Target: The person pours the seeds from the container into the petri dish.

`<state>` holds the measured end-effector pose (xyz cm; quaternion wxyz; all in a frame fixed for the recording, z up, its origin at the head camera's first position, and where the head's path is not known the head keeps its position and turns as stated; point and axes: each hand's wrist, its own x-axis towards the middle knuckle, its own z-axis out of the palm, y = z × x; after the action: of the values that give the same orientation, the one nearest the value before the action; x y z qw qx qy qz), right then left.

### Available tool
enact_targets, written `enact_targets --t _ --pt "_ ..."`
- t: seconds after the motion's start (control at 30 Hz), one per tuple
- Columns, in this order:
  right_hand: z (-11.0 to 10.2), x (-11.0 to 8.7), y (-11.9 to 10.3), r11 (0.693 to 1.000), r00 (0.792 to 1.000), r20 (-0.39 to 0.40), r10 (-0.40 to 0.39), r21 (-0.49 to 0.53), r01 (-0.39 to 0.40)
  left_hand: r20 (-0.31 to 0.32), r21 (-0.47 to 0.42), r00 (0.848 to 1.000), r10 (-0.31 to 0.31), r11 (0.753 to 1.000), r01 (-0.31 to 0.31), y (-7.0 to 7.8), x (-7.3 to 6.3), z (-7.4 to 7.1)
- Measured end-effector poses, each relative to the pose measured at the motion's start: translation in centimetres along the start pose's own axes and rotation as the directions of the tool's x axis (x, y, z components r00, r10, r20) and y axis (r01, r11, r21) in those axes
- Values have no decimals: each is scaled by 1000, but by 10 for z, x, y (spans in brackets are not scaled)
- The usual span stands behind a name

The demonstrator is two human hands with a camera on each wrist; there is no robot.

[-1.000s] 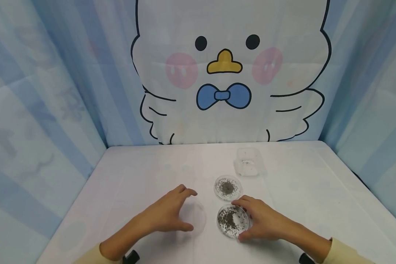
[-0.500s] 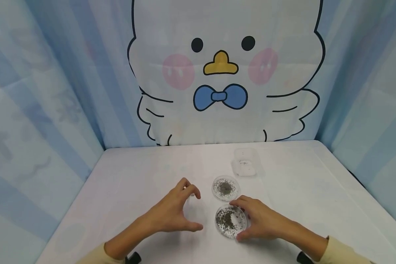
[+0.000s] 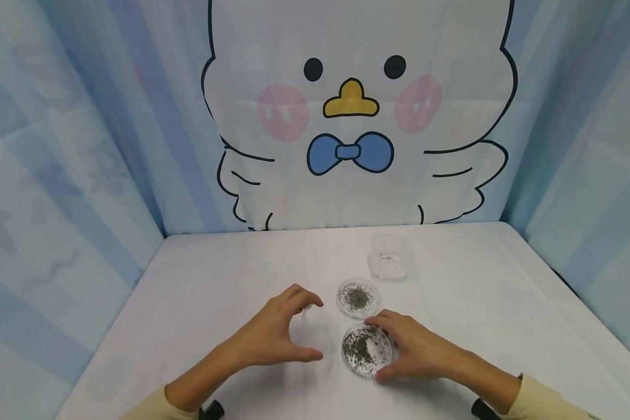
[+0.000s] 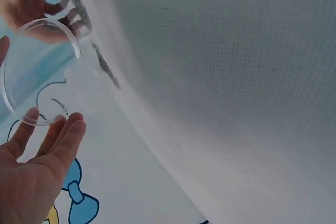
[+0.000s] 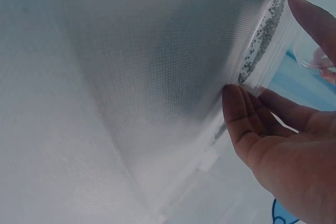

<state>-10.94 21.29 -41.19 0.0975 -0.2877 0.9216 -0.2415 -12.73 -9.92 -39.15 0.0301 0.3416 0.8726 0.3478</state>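
Note:
My left hand (image 3: 275, 331) grips a clear round petri dish lid (image 3: 316, 331) by its edge, thumb on the near side and fingers on the far side. The lid is tilted up on edge, raised off the table in the left wrist view, its ring (image 4: 43, 72) showing between thumb and fingers. To the right, a petri dish (image 3: 366, 351) with dark granules scattered over its bottom lies flat on the table. My right hand (image 3: 417, 348) holds that dish by its right side, fingertips at the far rim, thumb at the near rim.
A second petri dish (image 3: 358, 298) with dark granules gathered in its middle lies just behind the first. Farther back stands a clear plastic box (image 3: 389, 259). The white-covered table (image 3: 231, 262) ends at a printed curtain (image 3: 352, 192), with curtains on both sides too.
My left hand has moved a little to the right with the lid, which has gone from lying flatter to standing more on edge. The right hand keeps its hold on the dish.

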Motion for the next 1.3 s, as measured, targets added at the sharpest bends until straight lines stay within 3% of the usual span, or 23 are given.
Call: enact_targets --t 0.37,0.63,0.83,1.03,1.3 --pt "0 -1 0 1000 1000 -2 10 -3 -10 7 -177 998 57 983 -55 -4 2 0" --pt "0 -2 0 1000 1000 -8 2 -9 -2 18 -198 999 45 979 -40 -2 6 2" --pt "0 -2 -1 1000 1000 -3 10 3 -10 21 -161 999 26 987 -22 -1 10 7" --pt "-5 -7 5 997 1000 16 21 77 -22 60 -129 998 20 992 -12 5 18 13" --pt "-18 -17 16 998 998 -36 48 46 -46 173 57 983 59 996 -70 24 40 31"
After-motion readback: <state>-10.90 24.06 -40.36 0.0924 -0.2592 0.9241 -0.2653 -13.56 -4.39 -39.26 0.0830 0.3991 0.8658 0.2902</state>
